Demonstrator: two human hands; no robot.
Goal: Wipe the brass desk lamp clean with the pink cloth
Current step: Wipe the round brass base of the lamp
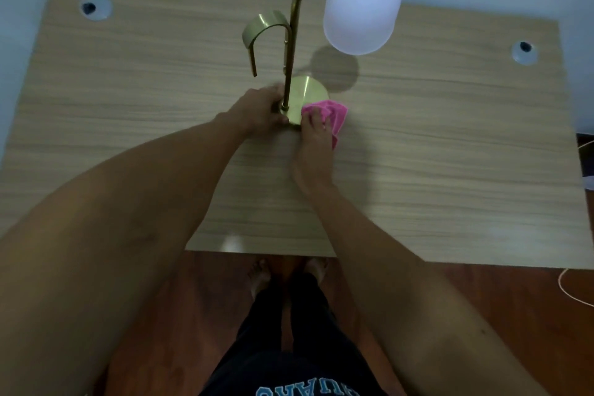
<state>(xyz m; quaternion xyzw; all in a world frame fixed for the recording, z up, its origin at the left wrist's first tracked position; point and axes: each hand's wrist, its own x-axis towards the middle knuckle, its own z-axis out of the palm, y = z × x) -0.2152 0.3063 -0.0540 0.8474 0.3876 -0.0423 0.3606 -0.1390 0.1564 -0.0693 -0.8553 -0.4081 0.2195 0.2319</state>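
The brass desk lamp stands upright in the middle of the wooden desk. It has a round brass base, a curved stem, a white shade and a second curved brass arm. My left hand grips the left edge of the base beside the stem. My right hand presses the folded pink cloth onto the near right part of the base.
Two round cable holes sit in the desk, one at the far left and one at the far right. A pale wall runs behind the desk. Below the near edge are a wooden floor, my feet and a thin cord at the right.
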